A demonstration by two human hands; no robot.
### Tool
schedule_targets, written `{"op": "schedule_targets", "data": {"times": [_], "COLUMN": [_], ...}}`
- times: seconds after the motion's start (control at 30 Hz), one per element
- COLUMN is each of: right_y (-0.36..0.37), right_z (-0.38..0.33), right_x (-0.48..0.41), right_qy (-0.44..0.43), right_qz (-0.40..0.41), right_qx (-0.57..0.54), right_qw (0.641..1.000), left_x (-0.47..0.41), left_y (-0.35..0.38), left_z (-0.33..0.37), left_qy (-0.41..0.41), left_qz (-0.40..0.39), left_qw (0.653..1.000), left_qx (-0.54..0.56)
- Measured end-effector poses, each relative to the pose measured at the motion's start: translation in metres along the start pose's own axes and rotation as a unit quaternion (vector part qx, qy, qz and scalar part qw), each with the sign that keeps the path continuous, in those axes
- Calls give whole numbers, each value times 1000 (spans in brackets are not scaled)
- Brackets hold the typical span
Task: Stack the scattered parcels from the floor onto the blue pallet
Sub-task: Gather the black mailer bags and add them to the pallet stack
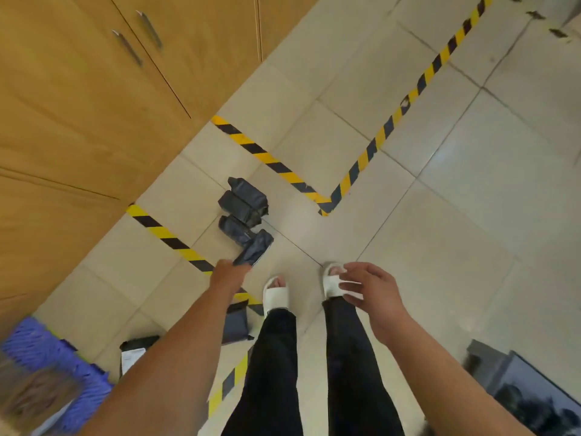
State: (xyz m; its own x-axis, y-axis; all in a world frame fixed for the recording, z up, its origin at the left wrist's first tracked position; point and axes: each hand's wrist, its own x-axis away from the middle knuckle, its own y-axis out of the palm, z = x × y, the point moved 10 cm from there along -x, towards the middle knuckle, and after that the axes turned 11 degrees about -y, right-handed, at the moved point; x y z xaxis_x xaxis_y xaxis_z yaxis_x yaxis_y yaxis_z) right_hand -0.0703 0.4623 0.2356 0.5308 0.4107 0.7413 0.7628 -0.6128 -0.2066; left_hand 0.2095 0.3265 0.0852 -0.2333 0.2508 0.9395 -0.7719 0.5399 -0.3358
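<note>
One blue pallet [47,350] shows at the lower left, near five dark plastic-wrapped parcels. Two parcels [243,199] lie by the wooden cabinets [78,105] on open tiled floor [440,215], two more [234,322] near the feet. The left hand [228,273] pinches the fifth, crumpled parcel [254,248] by its end; the right hand [371,294] hangs empty, fingers loosely spread.

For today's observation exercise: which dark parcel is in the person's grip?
The parcel pinched by the left hand, raised beside two others; the rest lie untouched.
</note>
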Motion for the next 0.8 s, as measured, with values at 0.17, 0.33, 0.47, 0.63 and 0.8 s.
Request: {"op": "schedule_targets", "data": {"times": [0.17,0.33,0.47,0.63,0.8], "right_y": [45,82,83,65,69], "right_z": [44,102,106,97,86], "right_x": [-132,-223,-252,-261,-259], "right_qy": [43,111,50,51,26], "right_qz": [-23,-95,-102,-84,-79], "right_qx": [-3,18,85,110,140], "right_qw": [999,989,990,989,987], "left_x": [-109,-204,-250,-251,-277], "left_y": [29,43,49,47,46], "left_z": [41,58,51,46,35], "left_qy": [-48,-84,-97,-91,-109], "left_qz": [71,163,203,214,181], "left_qw": [994,971,958,958,959], "left_qx": [68,153,176,170,187]}}
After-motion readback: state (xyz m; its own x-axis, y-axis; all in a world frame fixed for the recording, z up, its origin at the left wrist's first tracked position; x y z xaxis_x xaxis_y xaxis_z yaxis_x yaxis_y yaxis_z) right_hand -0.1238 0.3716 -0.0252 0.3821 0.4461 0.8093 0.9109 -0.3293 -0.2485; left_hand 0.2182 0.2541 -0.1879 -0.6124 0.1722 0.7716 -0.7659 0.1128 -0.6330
